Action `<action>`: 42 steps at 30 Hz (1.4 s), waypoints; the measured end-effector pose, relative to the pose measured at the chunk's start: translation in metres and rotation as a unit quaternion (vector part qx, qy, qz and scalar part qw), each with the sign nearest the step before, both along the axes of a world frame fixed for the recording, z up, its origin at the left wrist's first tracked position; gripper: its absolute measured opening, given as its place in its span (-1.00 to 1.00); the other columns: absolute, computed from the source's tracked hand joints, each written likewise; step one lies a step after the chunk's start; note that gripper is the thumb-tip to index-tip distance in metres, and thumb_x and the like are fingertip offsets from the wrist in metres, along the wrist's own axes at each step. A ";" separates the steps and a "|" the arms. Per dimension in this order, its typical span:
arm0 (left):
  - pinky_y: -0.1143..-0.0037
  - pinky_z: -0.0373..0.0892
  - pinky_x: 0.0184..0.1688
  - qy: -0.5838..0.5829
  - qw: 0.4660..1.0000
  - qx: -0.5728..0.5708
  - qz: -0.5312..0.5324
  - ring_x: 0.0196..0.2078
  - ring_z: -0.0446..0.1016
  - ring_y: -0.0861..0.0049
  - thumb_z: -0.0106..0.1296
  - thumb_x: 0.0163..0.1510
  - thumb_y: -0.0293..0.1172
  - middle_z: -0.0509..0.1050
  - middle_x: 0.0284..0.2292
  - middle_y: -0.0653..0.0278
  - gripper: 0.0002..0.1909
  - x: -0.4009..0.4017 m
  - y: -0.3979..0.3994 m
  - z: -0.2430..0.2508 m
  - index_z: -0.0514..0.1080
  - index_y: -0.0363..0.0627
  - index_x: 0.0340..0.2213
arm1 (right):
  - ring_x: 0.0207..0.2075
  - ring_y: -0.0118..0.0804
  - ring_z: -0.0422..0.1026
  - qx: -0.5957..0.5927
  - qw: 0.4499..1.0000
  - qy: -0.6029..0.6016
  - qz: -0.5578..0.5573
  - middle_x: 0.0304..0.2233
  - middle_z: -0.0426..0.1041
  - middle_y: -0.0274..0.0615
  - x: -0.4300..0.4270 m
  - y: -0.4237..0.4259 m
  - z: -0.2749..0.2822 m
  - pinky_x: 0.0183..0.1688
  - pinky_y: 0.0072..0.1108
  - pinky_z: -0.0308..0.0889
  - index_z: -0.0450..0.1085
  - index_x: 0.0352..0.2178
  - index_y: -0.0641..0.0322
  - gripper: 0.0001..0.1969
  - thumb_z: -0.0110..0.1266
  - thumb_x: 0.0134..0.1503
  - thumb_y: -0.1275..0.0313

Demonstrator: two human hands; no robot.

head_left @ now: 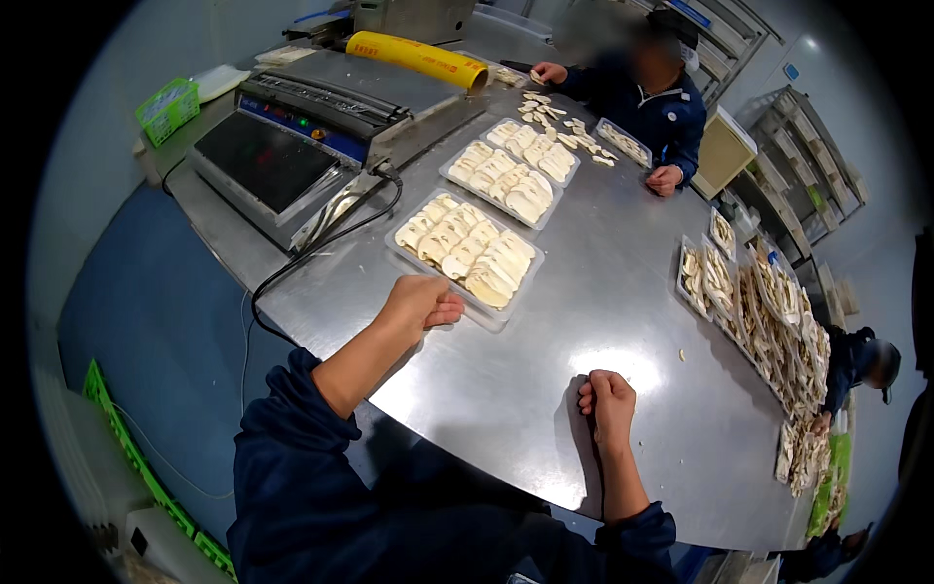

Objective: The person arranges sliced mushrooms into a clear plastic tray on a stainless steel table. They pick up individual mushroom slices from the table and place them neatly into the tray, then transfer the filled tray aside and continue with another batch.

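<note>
My left hand [425,303] is at the near left corner of a clear plastic tray [467,252] filled with overlapping rows of pale mushroom slices; its thumb and forefinger are at the rim, and whether they grip it is hard to tell. Beyond that tray lie a second filled tray [500,181] and a third [533,150], edge to edge. To the right, my right hand [609,401] rests on the steel table [525,394] with its fingers curled in, and nothing shows in it.
A wrapping machine [321,109] with a black plate and a yellow film roll [416,60] stand at the left; a black cable loops beside them. Across the table a person [642,95] handles loose slices [540,108]. Stacked mushroom trays [766,321] line the right side, with other people beyond.
</note>
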State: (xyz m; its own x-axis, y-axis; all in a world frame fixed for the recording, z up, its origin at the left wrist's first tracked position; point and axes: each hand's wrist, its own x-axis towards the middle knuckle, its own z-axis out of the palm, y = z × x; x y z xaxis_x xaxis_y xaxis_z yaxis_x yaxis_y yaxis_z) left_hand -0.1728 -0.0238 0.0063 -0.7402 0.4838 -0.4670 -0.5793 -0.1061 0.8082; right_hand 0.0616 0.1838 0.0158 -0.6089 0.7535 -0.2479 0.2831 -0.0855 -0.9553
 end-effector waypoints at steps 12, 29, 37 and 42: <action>0.59 0.23 -0.64 0.133 0.974 -0.178 -0.042 -0.65 0.36 0.57 -0.13 0.13 -0.36 0.38 -0.68 0.23 -0.81 0.016 -0.007 0.030 0.38 -0.23 -0.44 | -0.66 -0.54 0.30 -0.054 0.997 0.059 0.000 -0.61 0.38 -0.26 0.019 0.014 -0.003 -0.63 -0.72 0.21 0.37 -0.44 0.34 -0.85 -0.04 0.12 0.45; 0.11 -0.41 0.23 0.604 0.595 -0.486 -0.210 0.26 -0.38 -0.10 -0.36 0.13 -0.07 -0.10 0.20 -0.07 -0.52 -0.034 0.101 0.031 0.24 0.20 0.07 | -0.69 -0.53 0.29 -0.094 0.992 0.081 0.006 -0.62 0.40 -0.25 0.023 0.026 -0.010 -0.67 -0.72 0.19 0.37 -0.43 0.35 -0.86 -0.02 0.10 0.44; 0.13 -0.39 0.24 0.604 0.603 -0.475 -0.213 0.26 -0.35 -0.09 -0.37 0.13 -0.06 -0.07 0.19 -0.08 -0.53 -0.036 0.101 0.030 0.28 0.23 0.04 | -0.70 -0.54 0.28 -0.097 0.992 0.084 0.012 -0.63 0.39 -0.26 0.022 0.027 -0.010 -0.68 -0.73 0.17 0.37 -0.44 0.34 -0.86 -0.02 0.10 0.44; 0.11 -0.40 0.23 0.607 0.606 -0.466 -0.217 0.25 -0.35 -0.13 -0.38 0.13 -0.05 -0.06 0.18 -0.10 -0.54 -0.038 0.100 0.026 0.33 0.22 0.00 | -0.69 -0.54 0.28 -0.088 0.992 0.084 0.020 -0.63 0.39 -0.25 0.022 0.028 -0.011 -0.68 -0.72 0.18 0.37 -0.44 0.33 -0.85 -0.02 0.11 0.43</action>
